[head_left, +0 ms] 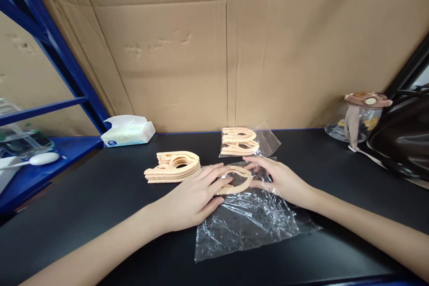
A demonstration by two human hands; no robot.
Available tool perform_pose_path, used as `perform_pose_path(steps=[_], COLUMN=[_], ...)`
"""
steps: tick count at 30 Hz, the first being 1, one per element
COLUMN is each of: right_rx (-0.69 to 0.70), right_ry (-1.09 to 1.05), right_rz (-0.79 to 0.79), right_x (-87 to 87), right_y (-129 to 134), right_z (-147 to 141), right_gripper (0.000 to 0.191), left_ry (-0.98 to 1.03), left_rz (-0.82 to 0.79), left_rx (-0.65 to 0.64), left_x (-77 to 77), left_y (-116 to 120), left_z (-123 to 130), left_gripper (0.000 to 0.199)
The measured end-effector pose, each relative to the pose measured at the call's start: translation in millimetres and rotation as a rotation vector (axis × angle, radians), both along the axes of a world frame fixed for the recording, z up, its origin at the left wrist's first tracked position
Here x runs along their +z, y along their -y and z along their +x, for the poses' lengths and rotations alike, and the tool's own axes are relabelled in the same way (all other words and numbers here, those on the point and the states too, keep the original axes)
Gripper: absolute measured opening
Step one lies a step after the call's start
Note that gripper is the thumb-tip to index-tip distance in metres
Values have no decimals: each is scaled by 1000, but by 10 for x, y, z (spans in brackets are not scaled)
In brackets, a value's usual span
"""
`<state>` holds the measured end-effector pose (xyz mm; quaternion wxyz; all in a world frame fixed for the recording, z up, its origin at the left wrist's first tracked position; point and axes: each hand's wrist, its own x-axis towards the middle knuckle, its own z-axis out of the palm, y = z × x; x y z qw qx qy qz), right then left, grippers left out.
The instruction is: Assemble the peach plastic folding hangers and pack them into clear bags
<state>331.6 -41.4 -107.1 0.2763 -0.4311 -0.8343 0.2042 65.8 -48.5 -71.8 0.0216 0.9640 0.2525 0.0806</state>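
My left hand (197,192) holds a peach-coloured plastic piece with a rounded loop (247,182), its fingers resting over the piece's left part. The piece lies on or in a clear plastic bag (248,223) spread on the black table. At the loop's right side, my right hand (278,178) has its thumb and fingers apart around the bag's upper edge; whether it pinches the film is unclear. A stack of similar peach pieces (172,167) lies left of my left hand. Behind my hands sits a clear bag with peach pieces inside (239,140).
A tissue pack (128,132) stands at the back left, near a blue metal frame (77,85). At the back right are a clear bottle with a brown lid (367,114) and a dark bag (402,138). Cardboard (174,67) rises behind the black table (140,254).
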Motion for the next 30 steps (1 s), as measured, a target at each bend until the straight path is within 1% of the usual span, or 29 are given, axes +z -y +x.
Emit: perform_pose_path(steps=[2, 5, 8, 12, 14, 17, 20, 23, 26, 30], right_rx=[-5, -39, -91, -143, -202, -273, -315, -347, -343, -322], right_ry=[8, 26, 58, 109, 156, 244, 295, 298, 278, 226], right_rz=[-14, -21, -2, 44, 105, 209, 295, 343, 342, 325], right_x=[32, 79, 118, 161, 175, 189, 207, 232, 260, 292], right_y=[14, 28, 33, 38, 41, 45, 54, 73, 99, 127], right_z=[1, 9, 28, 72, 99, 135, 155, 155, 139, 120], right_gripper=[51, 48, 43, 37, 37, 36, 33, 29, 27, 25], left_ry=[-4, 36, 34, -98, -162, -211, -227, -214, -174, -98], left_rz=[40, 114, 143, 48, -30, -146, -230, -258, -276, -245], left_rx=[32, 123, 216, 326, 393, 474, 538, 561, 551, 542], left_x=[55, 169, 267, 338, 371, 432, 477, 485, 483, 511], left_y=[-21, -95, -228, -431, -497, -537, -548, -568, -588, -582], left_z=[-57, -182, -339, -536, -607, -687, -762, -825, -850, -820], left_gripper=[45, 49, 61, 79, 87, 94, 96, 91, 81, 75])
